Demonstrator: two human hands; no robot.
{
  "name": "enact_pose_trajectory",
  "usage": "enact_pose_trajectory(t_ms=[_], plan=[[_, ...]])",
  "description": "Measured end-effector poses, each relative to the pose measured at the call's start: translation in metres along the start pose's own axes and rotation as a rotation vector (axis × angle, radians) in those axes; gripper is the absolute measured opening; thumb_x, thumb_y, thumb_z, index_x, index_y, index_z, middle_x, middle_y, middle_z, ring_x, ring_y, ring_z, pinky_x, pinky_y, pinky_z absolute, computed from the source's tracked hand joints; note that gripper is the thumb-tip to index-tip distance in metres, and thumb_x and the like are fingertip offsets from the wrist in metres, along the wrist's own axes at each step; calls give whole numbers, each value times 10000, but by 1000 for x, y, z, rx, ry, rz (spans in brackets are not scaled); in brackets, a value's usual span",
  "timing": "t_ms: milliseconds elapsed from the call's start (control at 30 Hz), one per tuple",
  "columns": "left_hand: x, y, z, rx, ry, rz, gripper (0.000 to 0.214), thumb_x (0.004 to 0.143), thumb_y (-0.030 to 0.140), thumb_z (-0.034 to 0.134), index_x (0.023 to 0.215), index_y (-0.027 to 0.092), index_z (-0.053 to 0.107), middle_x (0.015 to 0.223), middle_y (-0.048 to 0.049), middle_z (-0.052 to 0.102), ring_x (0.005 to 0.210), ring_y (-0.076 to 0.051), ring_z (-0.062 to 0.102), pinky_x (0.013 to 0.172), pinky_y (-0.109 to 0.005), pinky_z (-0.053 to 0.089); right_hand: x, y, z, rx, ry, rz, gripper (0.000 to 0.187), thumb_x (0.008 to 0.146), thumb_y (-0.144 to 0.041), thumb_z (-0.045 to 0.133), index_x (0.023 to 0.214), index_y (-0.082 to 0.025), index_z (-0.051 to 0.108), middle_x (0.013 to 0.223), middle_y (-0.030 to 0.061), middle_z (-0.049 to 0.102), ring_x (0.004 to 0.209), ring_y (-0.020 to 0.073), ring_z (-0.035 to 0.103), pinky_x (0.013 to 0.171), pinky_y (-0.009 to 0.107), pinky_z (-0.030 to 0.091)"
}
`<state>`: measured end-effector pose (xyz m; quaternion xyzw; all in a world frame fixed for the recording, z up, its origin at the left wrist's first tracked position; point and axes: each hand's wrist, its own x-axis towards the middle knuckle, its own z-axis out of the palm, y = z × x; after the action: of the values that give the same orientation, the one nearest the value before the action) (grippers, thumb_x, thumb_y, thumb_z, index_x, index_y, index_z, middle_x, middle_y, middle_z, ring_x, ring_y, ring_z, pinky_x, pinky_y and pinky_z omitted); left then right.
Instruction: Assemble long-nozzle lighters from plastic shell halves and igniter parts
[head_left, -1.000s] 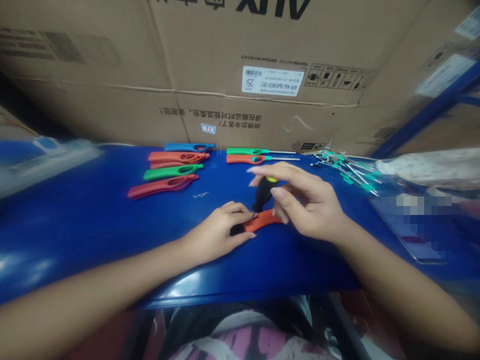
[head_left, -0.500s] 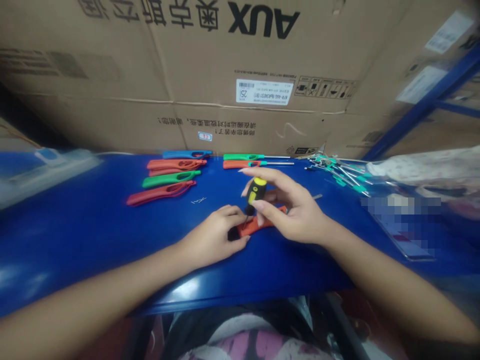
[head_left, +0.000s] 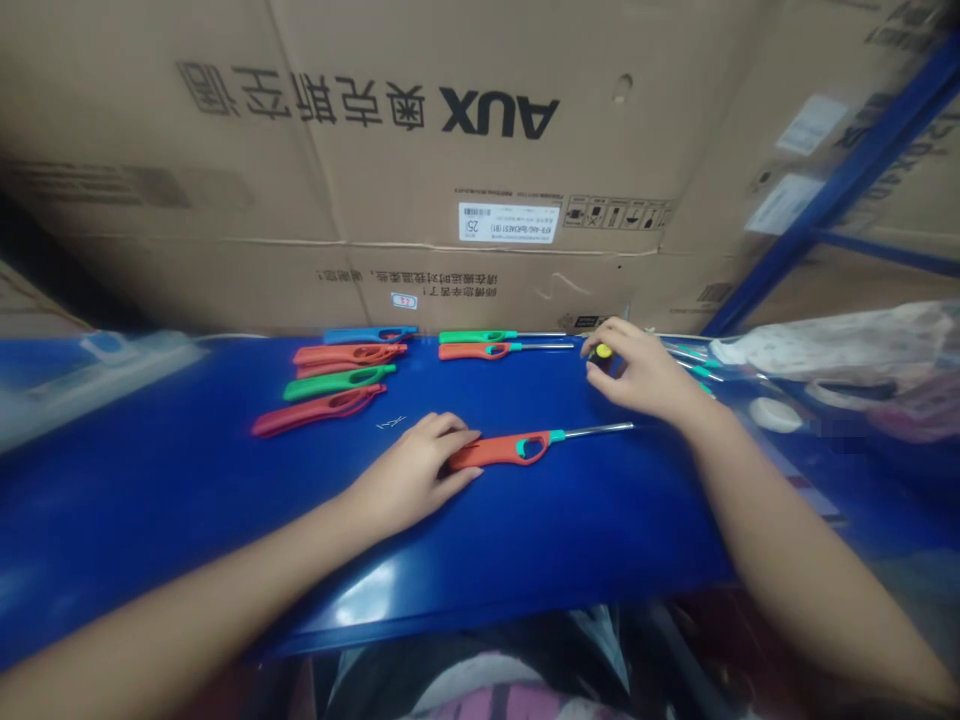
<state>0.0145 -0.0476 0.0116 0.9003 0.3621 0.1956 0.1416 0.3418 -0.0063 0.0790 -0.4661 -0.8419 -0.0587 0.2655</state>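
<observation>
An orange long-nosed lighter (head_left: 499, 450) with a teal trigger and a metal tube lies on the blue table, its tube pointing right. My left hand (head_left: 420, 460) is closed round its left end, fingers above and thumb below. To the upper right, my right hand (head_left: 637, 365) grips a short screwdriver (head_left: 603, 352) with a black and yellow handle; the fingers hide most of it. Behind the held lighter lie a green lighter (head_left: 472, 337) and another orange lighter (head_left: 465, 351), both with metal tubes. A few thin, pale screws (head_left: 391, 423) lie left of centre.
Several lighter casings (head_left: 322, 408) in red, green, orange and blue lie at the left back. Teal-and-metal lighter parts (head_left: 701, 370) are piled behind my right hand. A large cardboard box (head_left: 360, 200) stands along the back. At the right are a white round object (head_left: 775, 414) and some cloth (head_left: 810, 335).
My right hand has lifted the screwdriver off the orange lighter and moved it right and away from me. My left hand still holds the lighter. The camera view has tilted up slightly.
</observation>
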Motion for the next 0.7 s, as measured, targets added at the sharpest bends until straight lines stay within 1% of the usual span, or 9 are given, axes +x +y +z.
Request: enact_pose_trajectory(t_ms=[100, 167, 233, 300, 333, 367, 467, 600, 700], plan=[[1, -2, -2, -9, -2, -8, 331, 967, 348, 589, 1237, 169, 656, 1169, -104, 629, 1057, -257, 588, 982, -444, 507, -6, 17, 5, 1, -99, 76, 124, 803, -152, 540, 890, -181, 624, 1002, 82, 579, 918, 218, 602, 873, 331, 473], [1, -3, -3, -13, -1, -16, 324, 969, 349, 578, 1228, 170, 656, 1162, -105, 631, 1053, -262, 582, 979, -454, 505, -9, 25, 5, 0, -225, 144, 147, 794, -146, 535, 890, -183, 639, 1020, 88, 578, 967, 228, 597, 899, 332, 471], [2, -3, -5, -9, -1, -21, 330, 973, 347, 563, 1236, 168, 650, 1161, -110, 631, 1048, -269, 576, 978, -470, 500, -13, 33, 3, -10, -413, 236, 234, 773, -128, 548, 969, -189, 661, 1072, 92, 580, 993, 228, 602, 904, 321, 478], [3, -5, -6, -2, -1, -23, 352, 979, 335, 543, 1274, 165, 632, 1174, -117, 626, 1050, -273, 568, 978, -478, 497, -18, 40, 3, -46, -598, 348, 383, 743, -97, 567, 1099, -206, 658, 1130, 90, 581, 979, 218, 620, 878, 304, 492], [4, -6, -6, -1, -2, -20, 364, 981, 328, 534, 1295, 166, 621, 1183, -119, 622, 1054, -273, 565, 977, -475, 497, -19, 43, 3, -68, -656, 399, 447, 732, -83, 572, 1153, -212, 646, 1145, 92, 585, 962, 216, 629, 864, 300, 498], [4, -7, -6, 0, -3, -17, 372, 982, 322, 528, 1311, 169, 614, 1189, -120, 618, 1057, -273, 562, 973, -468, 499, -21, 46, 4, -92, -686, 441, 486, 728, -75, 572, 1190, -211, 636, 1150, 96, 591, 945, 218, 638, 852, 302, 501], [5, -13, -8, 9, -5, -4, 357, 986, 317, 516, 1290, 166, 629, 1176, -124, 617, 1056, -271, 560, 969, -454, 494, -22, 55, 9, -144, -661, 494, 499, 749, -74, 550, 1231, -178, 625, 1185, 130, 602, 967, 240, 645, 872, 319, 496], [7, -22, -18, 29, 15, 5, 352, 994, 359, 503, 1237, 155, 657, 1142, -129, 628, 1033, -270, 572, 969, -457, 480, -19, 62, 16, -186, -630, 522, 523, 815, -106, 511, 1331, -168, 575, 1315, 155, 561, 1070, 249, 630, 937, 323, 473], [11, -26, -28, 39, 64, -1, 377, 994, 395, 499, 1237, 152, 655, 1143, -133, 627, 1041, -271, 579, 971, -458, 478, -18, 62, 18, -239, -621, 551, 517, 839, -166, 521, 1353, -128, 562, 1323, 200, 554, 1124, 300, 610, 946, 376, 474]])
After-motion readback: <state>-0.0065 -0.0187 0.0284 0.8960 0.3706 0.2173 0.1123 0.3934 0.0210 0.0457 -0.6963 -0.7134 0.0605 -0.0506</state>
